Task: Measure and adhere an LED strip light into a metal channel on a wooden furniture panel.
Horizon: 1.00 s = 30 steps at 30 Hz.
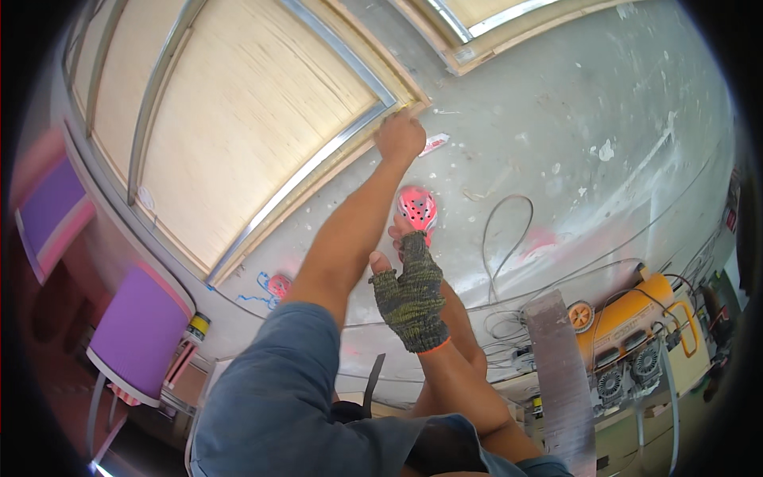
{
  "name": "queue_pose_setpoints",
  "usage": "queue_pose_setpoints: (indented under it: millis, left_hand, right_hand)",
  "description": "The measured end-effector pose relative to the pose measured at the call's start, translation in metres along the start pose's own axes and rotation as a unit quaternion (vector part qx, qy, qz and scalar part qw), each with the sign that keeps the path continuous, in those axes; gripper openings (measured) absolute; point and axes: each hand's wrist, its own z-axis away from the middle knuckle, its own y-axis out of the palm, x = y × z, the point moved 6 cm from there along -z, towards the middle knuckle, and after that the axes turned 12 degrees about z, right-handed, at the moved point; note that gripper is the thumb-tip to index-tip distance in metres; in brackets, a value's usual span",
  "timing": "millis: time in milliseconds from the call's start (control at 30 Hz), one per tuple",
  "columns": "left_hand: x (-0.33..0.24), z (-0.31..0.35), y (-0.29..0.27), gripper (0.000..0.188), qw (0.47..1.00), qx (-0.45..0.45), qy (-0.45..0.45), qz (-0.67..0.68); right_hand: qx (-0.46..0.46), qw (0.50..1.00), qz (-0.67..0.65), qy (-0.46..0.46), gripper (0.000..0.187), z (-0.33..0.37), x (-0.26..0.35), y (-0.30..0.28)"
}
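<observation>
My left hand (400, 137) is bare and reaches forward to the near right corner of a wooden panel (262, 103) edged with metal strips. Its fingers are curled closed against the corner; whatever they may grip is hidden. Just right of it, a flat red and white piece (435, 144) lies on the floor. Nearer to me, my right hand (409, 294) hangs in the air in a dark green fingerless knit glove. Its thumb stands apart from the other fingers, and nothing shows between them. Beyond its fingertips is a pink clog (418, 208) with holes.
A second framed panel (509, 40) lies at the far right. Another pink clog (278, 285) is at left. Purple seats (141, 334) stand at the left edge. At right are an orange machine (628, 314), a long metal plate (560, 374) and a loose cable (509, 238) on the grey floor.
</observation>
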Motion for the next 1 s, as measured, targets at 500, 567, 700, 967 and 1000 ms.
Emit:
queue_pose_setpoints:
  millis: [500,567,700,967,1000]
  left_hand:
    - [-0.047,-0.04,-0.033,0.019,0.824,-0.02,0.396,-0.405]
    - [-0.055,-0.034,-0.024,0.019,0.831,-0.016,0.388,-0.399]
    - [-0.065,-0.039,-0.022,0.019,0.832,0.007,0.38,-0.403]
    - [-0.055,-0.046,-0.022,0.02,0.761,0.027,0.489,-0.426]
    - [-0.045,-0.032,-0.017,0.02,0.752,0.024,0.507,-0.421]
  right_hand:
    - [-0.033,0.998,-0.052,0.027,0.06,0.015,0.019,0.001]
    - [-0.008,0.999,-0.029,0.029,0.061,0.013,0.023,-0.002]
    - [-0.019,0.999,-0.037,0.022,0.062,0.008,0.024,-0.009]
    - [-0.054,0.998,0.014,-0.033,0.071,-0.014,0.023,-0.029]
    - [-0.035,0.999,0.025,-0.023,0.071,-0.009,0.019,-0.028]
